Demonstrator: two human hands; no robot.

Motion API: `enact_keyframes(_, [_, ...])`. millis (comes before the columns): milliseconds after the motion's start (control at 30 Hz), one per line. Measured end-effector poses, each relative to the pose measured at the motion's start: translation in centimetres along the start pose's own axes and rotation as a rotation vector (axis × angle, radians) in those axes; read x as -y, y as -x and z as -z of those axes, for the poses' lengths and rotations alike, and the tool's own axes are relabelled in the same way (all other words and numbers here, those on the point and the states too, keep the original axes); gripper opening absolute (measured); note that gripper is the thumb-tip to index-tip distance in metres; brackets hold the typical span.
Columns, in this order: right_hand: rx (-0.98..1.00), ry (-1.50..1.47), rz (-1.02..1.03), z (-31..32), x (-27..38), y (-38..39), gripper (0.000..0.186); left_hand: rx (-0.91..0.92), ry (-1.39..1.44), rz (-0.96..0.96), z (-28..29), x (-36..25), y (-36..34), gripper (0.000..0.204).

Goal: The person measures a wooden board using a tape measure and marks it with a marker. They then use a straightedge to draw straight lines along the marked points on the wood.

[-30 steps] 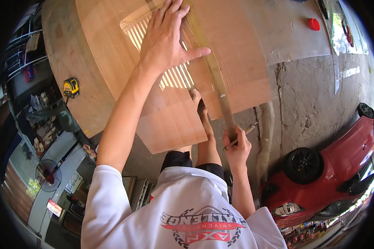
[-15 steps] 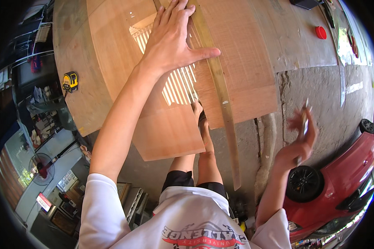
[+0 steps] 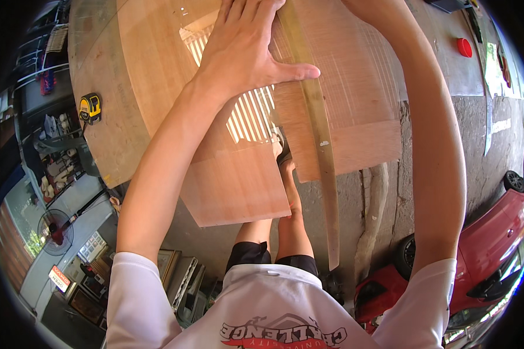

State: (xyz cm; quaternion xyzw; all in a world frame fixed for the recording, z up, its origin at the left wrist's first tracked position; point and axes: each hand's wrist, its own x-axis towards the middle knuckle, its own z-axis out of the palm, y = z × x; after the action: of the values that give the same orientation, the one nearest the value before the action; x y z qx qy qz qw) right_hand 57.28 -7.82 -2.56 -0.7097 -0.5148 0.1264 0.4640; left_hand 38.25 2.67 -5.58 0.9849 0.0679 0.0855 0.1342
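My left hand (image 3: 247, 55) lies flat with fingers spread at the top middle. Its thumb reaches across a long, narrow, yellowish straightedge (image 3: 322, 139), and its fingertips meet the picture's upper edge. Under the straightedge is a thin plywood sheet (image 3: 361, 99). The near end of the straightedge sticks out past the wood toward me. Left of it, another plywood piece (image 3: 236, 189) juts toward my legs, with striped sunlight on the gap beside it. My right forearm (image 3: 436, 145) stretches far forward over the right side; the hand itself is cut off by the upper edge.
A yellow and black tape measure (image 3: 90, 108) rests on the board at left. A red cap-like container (image 3: 464, 47) stands at the far right. A red car (image 3: 489, 232) is parked at lower right, and a fan (image 3: 55, 231) stands at lower left.
My right hand, which held a slim, light-coloured tool at the right, has swung forward and out of the picture. My left hand stays on the straightedge.
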Motion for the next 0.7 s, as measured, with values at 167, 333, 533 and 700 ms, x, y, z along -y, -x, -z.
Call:
enact_keyframes(167, [0.067, 0.112, 0.041, -0.5, -0.6, -0.9, 0.026, 0.008, 0.017, 0.005, 0.2, 0.0, 0.1, 0.129])
enact_keyframes(333, [0.096, 0.242, -0.017, -0.7, -0.1, -1.2, 0.030, 0.021, 0.080, 0.022, 0.4, 0.5, 0.4, 0.133])
enact_keyframes(533, [0.104, 0.315, 0.048, -1.3, -0.1, -1.5, 0.033, -0.007, -0.004, -0.030, -0.2, 1.0, 0.3, 0.135])
enact_keyframes(700, [0.108, 0.305, 0.002, -1.7, -0.3, -1.4, 0.033, 0.041, 0.055, 0.017, 0.3, 0.6, 0.4, 0.135])
